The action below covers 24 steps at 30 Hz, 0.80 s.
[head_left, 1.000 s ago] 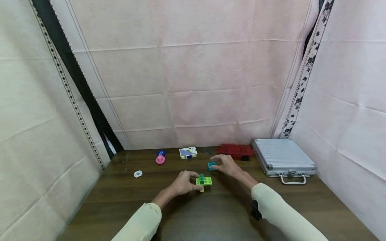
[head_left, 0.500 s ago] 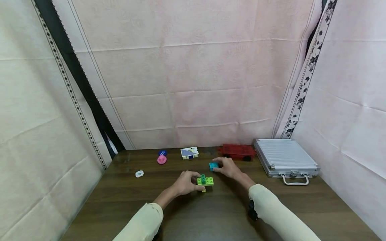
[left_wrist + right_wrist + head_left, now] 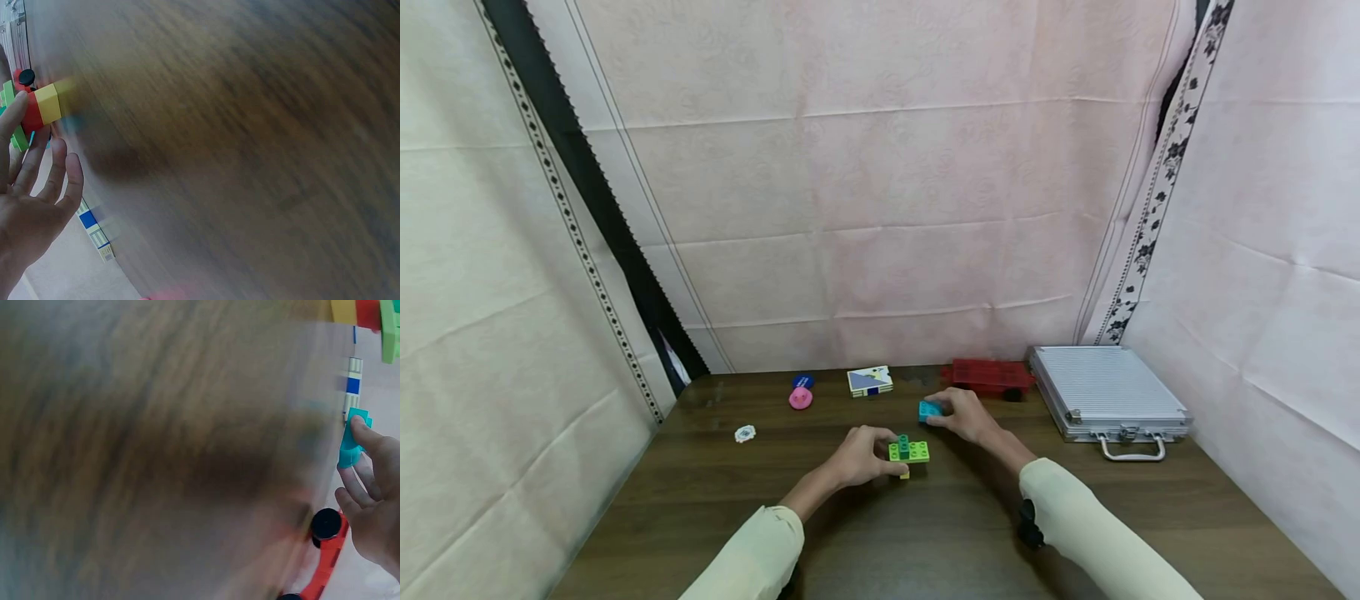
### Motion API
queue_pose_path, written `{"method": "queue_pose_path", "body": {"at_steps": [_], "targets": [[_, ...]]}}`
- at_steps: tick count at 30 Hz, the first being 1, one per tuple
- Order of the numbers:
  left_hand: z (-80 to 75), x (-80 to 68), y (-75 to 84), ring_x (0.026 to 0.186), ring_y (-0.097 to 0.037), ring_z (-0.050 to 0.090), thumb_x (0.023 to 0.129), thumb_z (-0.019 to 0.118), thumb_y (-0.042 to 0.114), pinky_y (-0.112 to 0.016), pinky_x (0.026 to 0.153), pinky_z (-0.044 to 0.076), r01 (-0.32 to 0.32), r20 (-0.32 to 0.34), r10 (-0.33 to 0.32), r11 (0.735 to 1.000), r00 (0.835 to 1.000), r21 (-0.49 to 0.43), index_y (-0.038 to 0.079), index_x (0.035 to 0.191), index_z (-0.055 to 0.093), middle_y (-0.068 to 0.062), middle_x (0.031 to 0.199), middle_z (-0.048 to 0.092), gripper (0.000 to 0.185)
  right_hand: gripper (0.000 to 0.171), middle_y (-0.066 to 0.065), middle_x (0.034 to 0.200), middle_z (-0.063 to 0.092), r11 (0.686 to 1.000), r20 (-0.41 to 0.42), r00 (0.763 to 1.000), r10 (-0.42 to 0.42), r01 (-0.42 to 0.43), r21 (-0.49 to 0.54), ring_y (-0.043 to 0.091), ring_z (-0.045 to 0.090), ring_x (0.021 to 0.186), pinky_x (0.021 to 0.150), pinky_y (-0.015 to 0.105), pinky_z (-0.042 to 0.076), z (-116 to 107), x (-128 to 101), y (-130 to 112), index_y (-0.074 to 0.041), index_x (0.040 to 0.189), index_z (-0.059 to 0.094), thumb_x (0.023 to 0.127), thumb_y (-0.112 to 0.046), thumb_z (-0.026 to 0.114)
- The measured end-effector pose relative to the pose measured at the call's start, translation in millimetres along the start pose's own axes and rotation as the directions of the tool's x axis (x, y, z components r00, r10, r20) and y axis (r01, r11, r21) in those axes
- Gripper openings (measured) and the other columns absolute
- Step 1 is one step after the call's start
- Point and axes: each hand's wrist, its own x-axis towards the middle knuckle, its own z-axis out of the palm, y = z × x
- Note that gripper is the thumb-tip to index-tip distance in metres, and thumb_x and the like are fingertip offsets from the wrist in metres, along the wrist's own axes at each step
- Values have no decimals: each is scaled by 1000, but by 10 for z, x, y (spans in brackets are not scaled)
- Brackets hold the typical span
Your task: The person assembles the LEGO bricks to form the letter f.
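While the left hand [image 3: 857, 457] steadies the green block stack [image 3: 908, 451] on the table [image 3: 925, 542], the right hand [image 3: 964, 414] pinches a teal brick [image 3: 929, 410] just behind it; I judge the next move needs lifting and aligning its studs. The stack's long axis runs left to right. From the left wrist, fingers [image 3: 37, 169] touch the stack, grip relaxed. From the right wrist, fingertips [image 3: 365, 434] grasp the brick.
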Motion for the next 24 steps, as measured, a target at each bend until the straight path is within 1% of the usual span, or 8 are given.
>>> {"method": "queue_pose_path", "body": {"at_steps": [4, 10, 14, 17, 19, 22, 24], "targets": [[2, 2, 7, 90, -15, 63, 87, 87, 29, -37, 80, 57, -10, 1, 10, 1000, 1000, 0, 4, 126, 71, -5, 109, 71, 48, 38, 10, 114, 69, 999, -11, 999, -39, 39, -6, 23, 65, 96, 83, 40, 57, -89, -10, -80, -8, 126, 74, 91, -19, 82], [8, -1, -16, 94, -18, 66, 88, 86, 30, -37, 81, 58, -26, -7, 26, 1000, 1000, 6, 4, 126, 71, -6, 112, 72, 48, 40, 11, 116, 67, 995, 20, 994, -104, 104, 7, 31, 66, 98, 80, 37, 56, -218, -26, -248, -7, 129, 72, 93, -21, 81], [6, -6, -33, 98, -22, 68, 88, 86, 30, -39, 82, 59, -37, -9, 37, 999, 999, 3, 3, 126, 71, -7, 113, 72, 49, 40, 9, 114, 67, 990, 31, 990, -139, 139, 6, 31, 67, 98, 79, 34, 56, -267, -45, -371, -7, 129, 72, 93, -22, 80], [2, -6, -37, 96, -22, 67, 88, 86, 28, -40, 82, 59, -44, -10, 44, 999, 999, 6, 3, 125, 71, -7, 112, 73, 48, 39, 9, 113, 67, 986, 34, 985, -168, 168, 9, 31, 67, 98, 80, 36, 57, -295, -78, -469, -7, 129, 72, 93, -20, 80], [-1, -7, -37, 95, -20, 67, 88, 86, 29, -39, 81, 59, -41, -8, 41, 999, 999, 8, 3, 125, 71, -7, 112, 73, 48, 39, 9, 115, 67, 984, 39, 983, -178, 178, 19, 31, 67, 100, 82, 40, 58, -308, -109, -528, -8, 130, 72, 93, -19, 80], [-5, -4, -38, 94, -19, 66, 88, 86, 29, -37, 80, 59, -42, -3, 42, 999, 999, 9, 4, 126, 71, -6, 111, 73, 48, 38, 8, 117, 68, 982, 43, 981, -188, 187, 25, 27, 67, 101, 84, 45, 59, -318, -170, -604, -9, 129, 72, 94, -19, 79], [-7, -4, -36, 94, -18, 67, 89, 85, 30, -36, 80, 59, -39, 1, 39, 999, 999, 6, 4, 127, 71, -5, 111, 73, 48, 38, 6, 118, 68, 982, 50, 980, -191, 190, 25, 23, 67, 102, 86, 45, 59, -322, -216, -646, -11, 130, 72, 94, -20, 79]]}}
